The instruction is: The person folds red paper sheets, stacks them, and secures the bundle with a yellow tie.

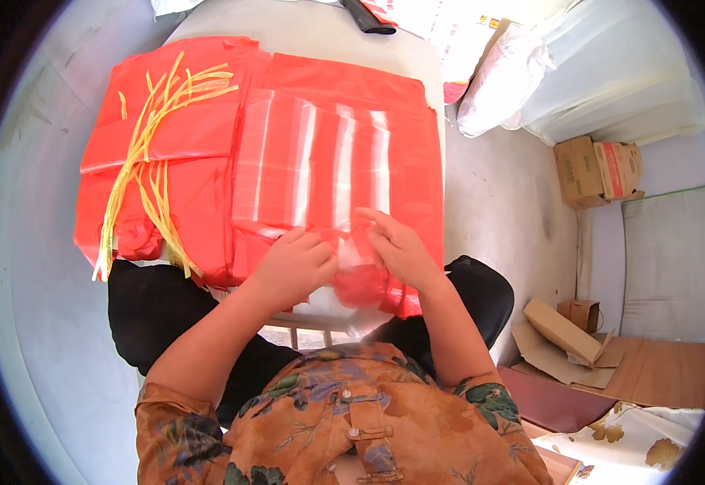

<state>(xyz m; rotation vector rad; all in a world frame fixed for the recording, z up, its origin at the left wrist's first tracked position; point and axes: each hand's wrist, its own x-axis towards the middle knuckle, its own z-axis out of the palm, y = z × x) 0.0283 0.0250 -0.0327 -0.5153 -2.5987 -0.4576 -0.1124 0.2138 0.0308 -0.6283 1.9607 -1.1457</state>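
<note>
Red plastic (pixel 348 162) lies stacked on a table (pixel 288 28), left hand (pixel 300 259) curled and right hand (pixel 398 245) extending a forefinger over its near part, any grip unclear; yellow strips (pixel 135 152) top the left stack, a carton (pixel 585 176) beyond at right.

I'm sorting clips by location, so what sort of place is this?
Probably an indoor workroom, though I can't be certain: stacked red plastic covers much of a table, with cardboard boxes off to the right.
</note>
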